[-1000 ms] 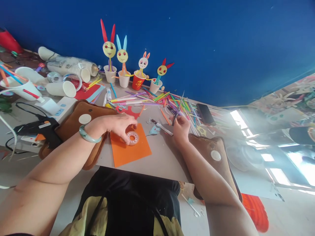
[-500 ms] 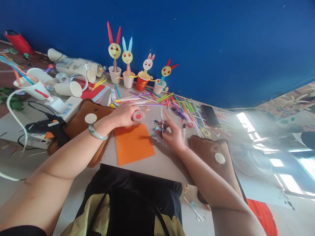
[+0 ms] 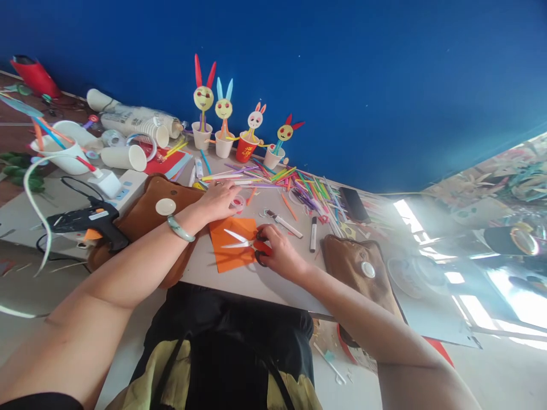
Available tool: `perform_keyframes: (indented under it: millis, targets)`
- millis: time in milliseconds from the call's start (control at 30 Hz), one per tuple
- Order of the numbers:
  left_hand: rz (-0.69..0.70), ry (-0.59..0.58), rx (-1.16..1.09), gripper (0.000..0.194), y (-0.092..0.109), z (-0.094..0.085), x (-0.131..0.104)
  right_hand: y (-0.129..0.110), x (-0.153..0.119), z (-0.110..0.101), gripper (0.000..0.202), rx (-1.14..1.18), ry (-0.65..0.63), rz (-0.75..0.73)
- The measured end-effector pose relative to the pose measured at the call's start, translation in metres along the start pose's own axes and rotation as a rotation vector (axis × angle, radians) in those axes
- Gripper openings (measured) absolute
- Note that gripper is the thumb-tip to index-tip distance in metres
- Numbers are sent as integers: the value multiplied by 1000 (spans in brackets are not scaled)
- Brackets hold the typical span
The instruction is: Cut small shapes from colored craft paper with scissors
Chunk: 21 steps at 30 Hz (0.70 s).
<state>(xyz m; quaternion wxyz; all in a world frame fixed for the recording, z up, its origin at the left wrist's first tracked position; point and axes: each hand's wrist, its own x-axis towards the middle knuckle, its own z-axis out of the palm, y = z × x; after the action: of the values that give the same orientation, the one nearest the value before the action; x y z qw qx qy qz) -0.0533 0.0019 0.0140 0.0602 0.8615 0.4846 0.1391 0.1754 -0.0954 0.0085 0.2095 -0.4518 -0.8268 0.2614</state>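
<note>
My left hand (image 3: pixel 217 200), a bangle at its wrist, is low over the table with thumb and fingers around a small clear tape roll (image 3: pixel 238 203) with a red centre. In my right hand (image 3: pixel 277 250) is a pair of scissors (image 3: pixel 241 241), its dark handles around my fingers. The blades are spread apart and point left above a square orange sheet of paper (image 3: pixel 224 259). Past the sheet's far edge lies a white-barrelled marker (image 3: pixel 288 226), with a second marker (image 3: pixel 313 234) to its right.
Several rabbit-faced figures in cups (image 3: pixel 247 148) stand along the blue wall. Coloured sticks (image 3: pixel 299 185) are strewn before them. A black glue gun (image 3: pixel 96 219) and a brown cushion (image 3: pixel 149 193) are at left; another brown cushion (image 3: pixel 348 262) and a phone (image 3: pixel 354 204) at right.
My left hand has lowered the tape roll toward the table. My right hand has come nearer to me and swung the scissors over the orange paper, blades now apart.
</note>
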Motion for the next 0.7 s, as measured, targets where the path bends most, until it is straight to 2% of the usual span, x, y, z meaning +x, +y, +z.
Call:
perform_keyframes:
  millis: [133, 300, 367, 433, 567, 633, 700]
  targets:
    - [-1, 21, -26, 42, -3, 3, 1, 7, 6, -1, 24, 50, 27, 92]
    - [20, 56, -150, 26, 1, -1, 3, 17, 1, -15, 23, 97, 174, 115]
    - [24, 109, -293, 26, 6, -6, 3, 20, -2, -26, 21, 106, 253, 115]
    - [17, 178, -498, 35, 11, -9, 2, 22, -3, -37, 22, 110, 345, 124]
    - [-99, 331, -941, 53, 17, -12, 1, 27, -1, -52, 29, 223, 598, 151]
    - [-148, 316, -1146, 58, 18, -12, 1, 29, 3, -53, 33, 314, 674, 167]
    - [-168, 193, -1283, 57, 21, -13, 0, 29, 7, -48, 35, 387, 689, 182]
